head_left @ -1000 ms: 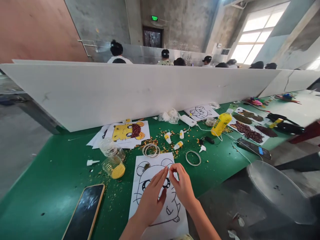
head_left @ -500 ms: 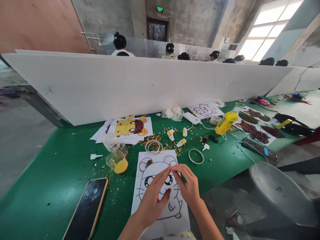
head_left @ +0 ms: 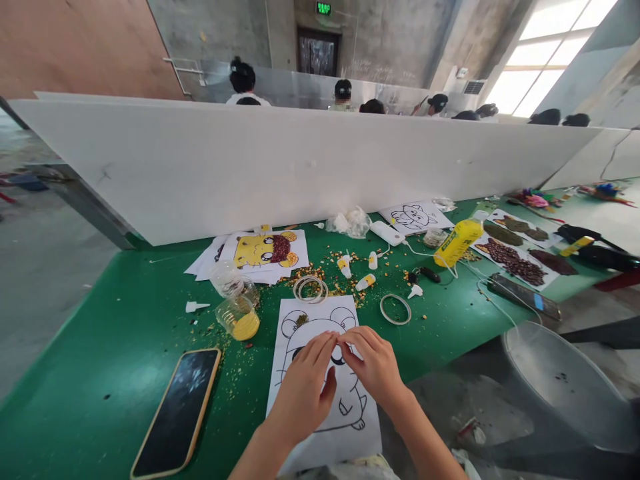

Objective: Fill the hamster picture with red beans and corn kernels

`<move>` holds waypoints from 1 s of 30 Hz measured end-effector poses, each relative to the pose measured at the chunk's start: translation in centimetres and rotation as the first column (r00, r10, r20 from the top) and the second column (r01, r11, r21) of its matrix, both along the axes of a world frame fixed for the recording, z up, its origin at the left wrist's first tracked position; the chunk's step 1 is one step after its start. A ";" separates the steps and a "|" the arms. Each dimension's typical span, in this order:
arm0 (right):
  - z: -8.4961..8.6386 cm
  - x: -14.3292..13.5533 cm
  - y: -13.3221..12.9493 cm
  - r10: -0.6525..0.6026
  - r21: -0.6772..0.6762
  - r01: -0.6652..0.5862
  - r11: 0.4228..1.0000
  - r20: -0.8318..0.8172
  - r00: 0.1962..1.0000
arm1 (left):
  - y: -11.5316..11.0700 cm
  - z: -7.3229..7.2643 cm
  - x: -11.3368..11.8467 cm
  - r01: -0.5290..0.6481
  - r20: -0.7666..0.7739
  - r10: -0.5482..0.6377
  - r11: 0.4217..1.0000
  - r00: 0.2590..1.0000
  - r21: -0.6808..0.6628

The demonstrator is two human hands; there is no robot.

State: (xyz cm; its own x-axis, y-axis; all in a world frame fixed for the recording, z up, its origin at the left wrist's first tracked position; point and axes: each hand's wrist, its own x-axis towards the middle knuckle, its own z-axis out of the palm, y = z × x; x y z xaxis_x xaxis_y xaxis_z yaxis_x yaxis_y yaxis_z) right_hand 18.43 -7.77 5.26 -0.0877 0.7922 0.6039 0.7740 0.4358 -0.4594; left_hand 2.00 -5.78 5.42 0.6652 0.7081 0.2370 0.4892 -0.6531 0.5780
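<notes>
A white sheet with a black-line hamster drawing [head_left: 336, 417] lies on the green table, a small dark clump [head_left: 301, 320] at its upper left ear. Above the drawn face, my left hand [head_left: 307, 383] has its fingertips together near those of my right hand [head_left: 373, 363]. My left thumb is apart from the fingers. The fingers of my right hand are pinched together; whatever is between them is too small or hidden to make out. White rings [head_left: 311, 289] overlap the sheet's top edge, and another ring [head_left: 395, 309] lies to the right.
A phone [head_left: 177, 413] and clear jars [head_left: 237, 319] are on the left. Behind are small glue bottles [head_left: 365, 282], scattered kernels, a coloured hamster picture [head_left: 265, 250] and a yellow bottle [head_left: 460, 242]. A white partition [head_left: 300, 167] stands behind; a grey stool [head_left: 565, 387] is at right.
Both hands stay over the drawing. The left hand's fingers have bent more and cover more of the drawn left eye. The view has shifted slightly.
</notes>
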 end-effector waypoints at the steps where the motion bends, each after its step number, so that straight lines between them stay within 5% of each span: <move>1: -0.1 -0.1 0.0 -0.021 0.006 0.021 1.000 0.004 1.000 | 0.0 -0.2 0.0 -0.003 -0.004 0.003 1.000 1.000 0.007; 13: -2.3 -1.0 0.2 -0.070 -0.048 0.068 0.997 -0.034 0.997 | -0.2 -0.5 0.0 -0.009 0.075 0.025 0.978 0.997 -0.210; 30: -1.8 -1.5 -0.5 -0.033 -0.079 0.014 0.997 -0.234 0.972 | -0.3 -1.2 -0.6 0.026 0.123 -0.004 0.983 0.992 -0.179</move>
State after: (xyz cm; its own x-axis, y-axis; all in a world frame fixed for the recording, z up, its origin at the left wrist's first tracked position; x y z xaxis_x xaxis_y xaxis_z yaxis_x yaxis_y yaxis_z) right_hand 16.93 -8.30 3.46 0.0689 0.8367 0.5433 0.6498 0.3755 -0.6608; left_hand 1.44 -6.13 4.26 0.6504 0.7364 0.1859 0.3990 -0.5396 0.7413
